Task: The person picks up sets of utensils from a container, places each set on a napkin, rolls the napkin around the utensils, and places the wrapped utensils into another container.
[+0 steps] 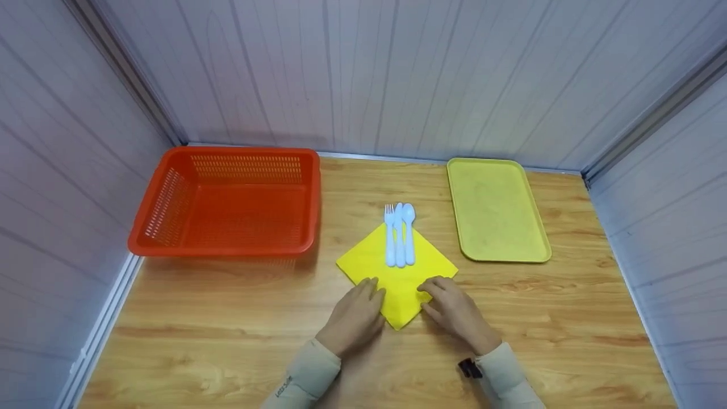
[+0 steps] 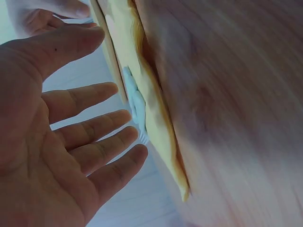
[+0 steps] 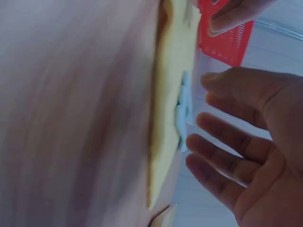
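A yellow napkin (image 1: pixel 369 255) lies on the wooden table, turned so one corner points toward me. On its far half rest a light blue fork (image 1: pixel 389 236), knife (image 1: pixel 400 236) and spoon (image 1: pixel 409 233), side by side, their heads reaching past the far edges. My left hand (image 1: pixel 355 312) is over the napkin's near left edge, fingers relaxed and spread in the left wrist view. Over the near right edge is my right hand (image 1: pixel 454 309), its fingers (image 3: pixel 222 175) loosely extended. Neither hand grips anything.
A red-orange basket (image 1: pixel 227 251) with slotted walls stands at the back left. At the back right lies a yellow tray (image 1: pixel 500 210). White panel walls (image 1: pixel 363 74) enclose the table (image 1: pixel 238 341) at the back and on both sides.
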Demonstrator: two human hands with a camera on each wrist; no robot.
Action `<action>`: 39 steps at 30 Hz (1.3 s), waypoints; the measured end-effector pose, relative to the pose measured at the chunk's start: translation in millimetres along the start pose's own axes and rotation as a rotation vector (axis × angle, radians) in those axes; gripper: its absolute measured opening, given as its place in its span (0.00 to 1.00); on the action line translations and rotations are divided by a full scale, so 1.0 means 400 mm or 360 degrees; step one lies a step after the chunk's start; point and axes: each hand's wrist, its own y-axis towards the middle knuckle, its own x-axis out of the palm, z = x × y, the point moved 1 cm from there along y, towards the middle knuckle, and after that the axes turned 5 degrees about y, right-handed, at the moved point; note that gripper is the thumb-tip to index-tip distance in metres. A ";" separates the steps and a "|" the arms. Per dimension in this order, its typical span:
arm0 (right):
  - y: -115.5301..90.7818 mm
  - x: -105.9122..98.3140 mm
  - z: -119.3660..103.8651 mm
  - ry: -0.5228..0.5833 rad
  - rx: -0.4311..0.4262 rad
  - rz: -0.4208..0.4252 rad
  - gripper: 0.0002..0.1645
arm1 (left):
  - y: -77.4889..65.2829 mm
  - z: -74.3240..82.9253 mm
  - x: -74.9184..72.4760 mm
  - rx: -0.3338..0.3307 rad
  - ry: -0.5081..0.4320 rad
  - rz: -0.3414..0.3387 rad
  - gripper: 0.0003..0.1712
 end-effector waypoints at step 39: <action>0.030 0.011 0.024 0.0163 0.0090 0.0077 0.08 | 0.081 -0.073 0.013 -0.0139 0.0126 0.0177 0.05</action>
